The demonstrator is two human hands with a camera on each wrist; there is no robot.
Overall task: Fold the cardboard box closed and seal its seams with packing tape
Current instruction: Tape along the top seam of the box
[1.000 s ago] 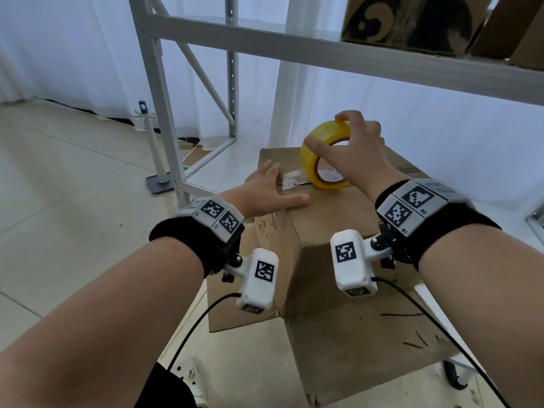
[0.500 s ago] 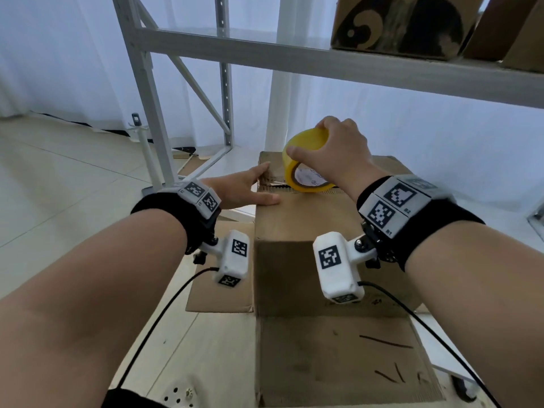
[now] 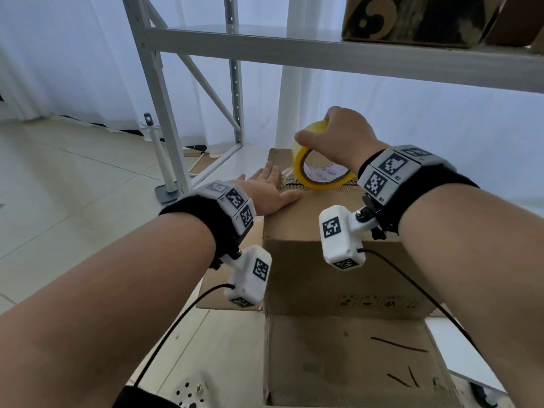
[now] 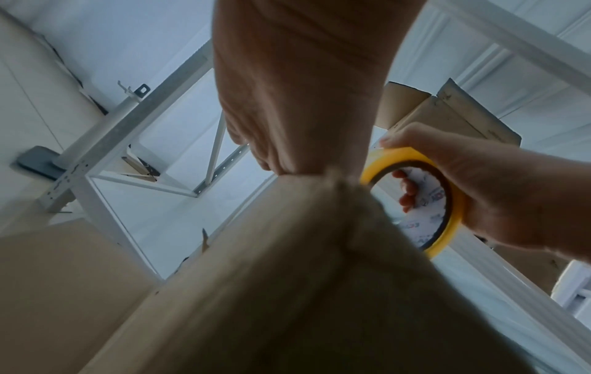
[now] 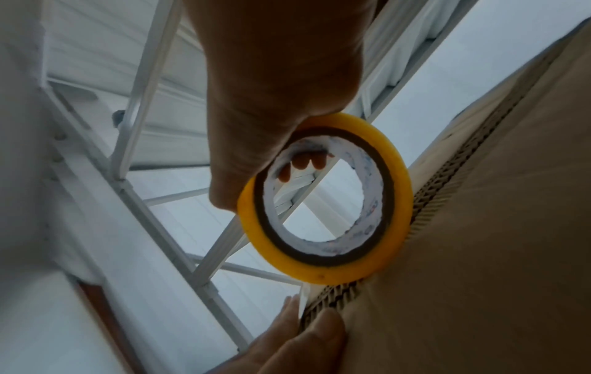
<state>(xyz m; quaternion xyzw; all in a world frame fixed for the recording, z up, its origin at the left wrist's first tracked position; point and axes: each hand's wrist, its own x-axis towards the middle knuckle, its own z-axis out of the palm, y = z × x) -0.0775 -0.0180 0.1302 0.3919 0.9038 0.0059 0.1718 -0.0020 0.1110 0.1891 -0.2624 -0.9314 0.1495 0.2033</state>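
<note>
Roll of tape (image 3: pixel 319 169) shifted along seam since earlier, right hand (image 3: pixel 338 136) gripping it, left hand (image 3: pixel 266 191) spread flat pressing box (image 3: pixel 329 269); taping step, next pull onward

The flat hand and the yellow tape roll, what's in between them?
In the head view, a short clear strip of tape on the box seam.

The shelf beam (image 3: pixel 323 54) crosses overhead above the box (image 3: pixel 332 269), leaving open air between them. A rack post (image 3: pixel 164 119) stands left; bare floor (image 3: pixel 73 187) lies beside it.
</note>
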